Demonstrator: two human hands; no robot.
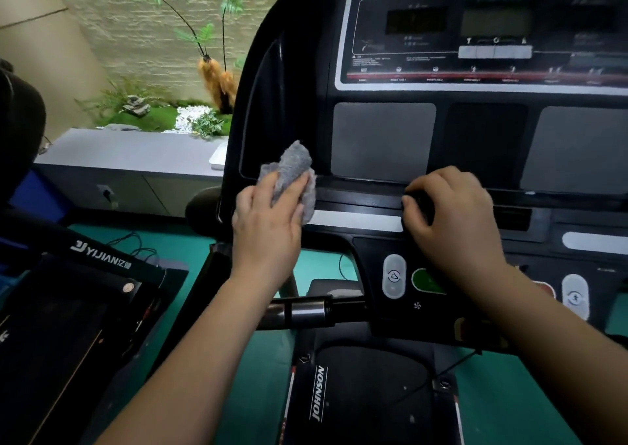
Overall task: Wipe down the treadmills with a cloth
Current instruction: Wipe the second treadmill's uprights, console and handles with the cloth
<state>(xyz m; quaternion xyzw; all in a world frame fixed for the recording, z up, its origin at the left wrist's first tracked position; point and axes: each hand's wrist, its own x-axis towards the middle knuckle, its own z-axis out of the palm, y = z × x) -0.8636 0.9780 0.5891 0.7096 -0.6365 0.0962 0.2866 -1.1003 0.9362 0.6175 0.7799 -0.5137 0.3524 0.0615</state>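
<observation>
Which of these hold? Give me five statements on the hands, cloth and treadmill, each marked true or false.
1. The left hand holds a grey cloth. True.
2. The cloth lies on the floor. False: it is pressed against the left side of the treadmill console.
3. The right hand holds a spray bottle. False: it rests on the console's ledge; no bottle shows.
4. The console's displays are lit. False: they look dark.
5. The motor cover reads JOHNSON. True.
</observation>
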